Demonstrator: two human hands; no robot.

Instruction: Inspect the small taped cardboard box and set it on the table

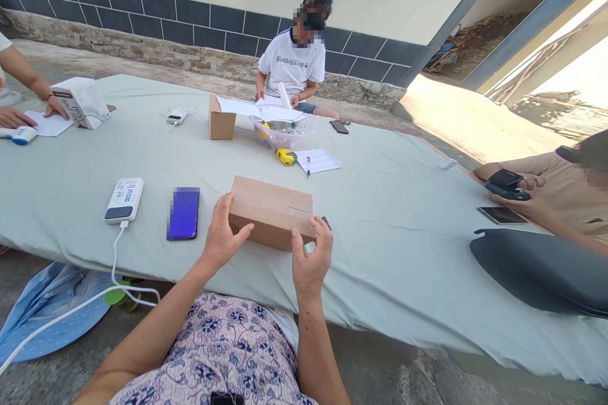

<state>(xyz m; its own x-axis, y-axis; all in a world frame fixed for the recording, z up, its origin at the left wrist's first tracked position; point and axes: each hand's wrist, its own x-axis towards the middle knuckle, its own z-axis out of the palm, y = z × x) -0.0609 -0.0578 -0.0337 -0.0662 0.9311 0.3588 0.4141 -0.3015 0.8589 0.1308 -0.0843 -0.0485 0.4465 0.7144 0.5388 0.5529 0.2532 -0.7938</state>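
A closed brown cardboard box [270,205] lies flat on the cloth-covered table in front of me. My left hand [224,231] holds its left end, the thumb along the front side and the fingers at the far corner. At the right end, my right hand [313,256] grips the box with thumb and fingers curved around the near corner. A short dark line marks the box's top on the right. Just past my right fingers shows a small black object [326,223], mostly hidden. A phone with a blue screen [183,214] lies left of my left hand.
A white power bank [124,200] with a cable lies at left. Beyond the box are a yellow tape measure [285,156], a paper with a pen [319,161], a plastic basket [285,136] and a small carton [221,123]. A black bag [536,272] sits at right. Other people sit around.
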